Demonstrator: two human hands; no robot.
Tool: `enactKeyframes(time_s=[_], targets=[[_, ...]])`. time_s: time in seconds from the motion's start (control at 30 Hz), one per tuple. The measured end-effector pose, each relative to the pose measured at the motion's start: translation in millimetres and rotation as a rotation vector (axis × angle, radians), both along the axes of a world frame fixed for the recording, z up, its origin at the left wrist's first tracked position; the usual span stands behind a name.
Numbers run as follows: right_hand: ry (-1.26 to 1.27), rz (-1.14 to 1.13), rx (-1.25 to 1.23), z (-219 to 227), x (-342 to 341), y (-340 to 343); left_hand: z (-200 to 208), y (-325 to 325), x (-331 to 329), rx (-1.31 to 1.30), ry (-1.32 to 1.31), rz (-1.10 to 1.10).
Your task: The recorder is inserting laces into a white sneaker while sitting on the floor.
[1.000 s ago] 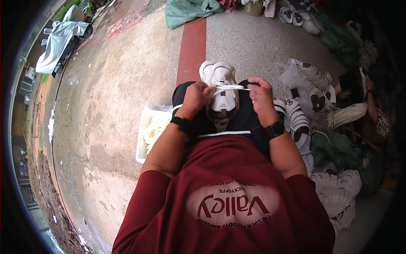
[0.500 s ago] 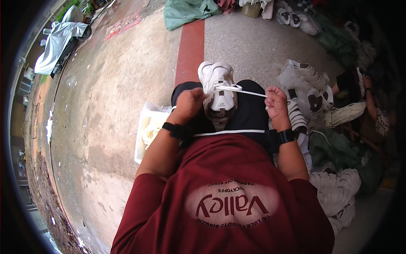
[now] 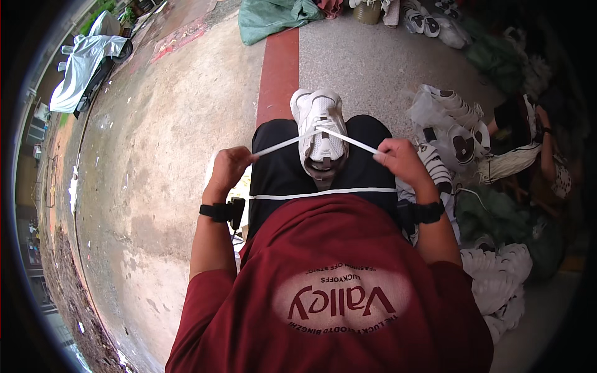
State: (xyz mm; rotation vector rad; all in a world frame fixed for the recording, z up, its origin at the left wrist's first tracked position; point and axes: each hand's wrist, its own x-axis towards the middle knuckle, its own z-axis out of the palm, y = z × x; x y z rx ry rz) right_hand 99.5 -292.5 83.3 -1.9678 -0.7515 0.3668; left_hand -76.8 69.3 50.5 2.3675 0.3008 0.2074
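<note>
A white sneaker [image 3: 324, 148] with grey and brown parts rests between my knees, a second pale shoe [image 3: 301, 102] showing against its far left side. From the sneaker's lacing a white shoelace [image 3: 283, 147] runs out tight to both sides. My left hand [image 3: 231, 165] pinches one end, out past my left knee. The other end is pinched by my right hand [image 3: 399, 160], above my right thigh. Another white lace [image 3: 292, 197] lies across my lap at the shirt hem.
White shoe parts [image 3: 497, 280] are heaped on the right, with more in clear plastic [image 3: 444, 118] above. A co-worker's arm [image 3: 546, 146] shows at far right. A green sack [image 3: 277, 18] lies ahead; a covered motorbike [image 3: 90, 65] stands far left. My left arm partly hides a white box [image 3: 211, 166].
My left hand has moved left and slightly down from beside the shoe, drawing its lace end out. My right hand has come down slightly. The lace now spreads both ways in a V.
</note>
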Motion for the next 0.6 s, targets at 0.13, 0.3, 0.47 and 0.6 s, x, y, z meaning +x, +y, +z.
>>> enactKeyframes(time_s=[0.13,0.3,0.47,0.6], targets=[[-0.204,0.200,-0.107,21.9,-37.4,22.1,0.6,-6.7,31.4,-0.011,-0.118,-0.109],[-0.309,0.418,-0.128,13.5,-55.4,48.1,17.4,-56.6,108.8,0.212,-0.295,-0.310],[-0.308,0.365,0.000,10.5,-52.8,45.4,-1.6,-99.8,138.4,0.351,0.201,-0.151],[-0.126,0.347,-0.060,11.8,-54.5,29.9,5.4,-123.0,142.4,0.382,0.052,-0.226]])
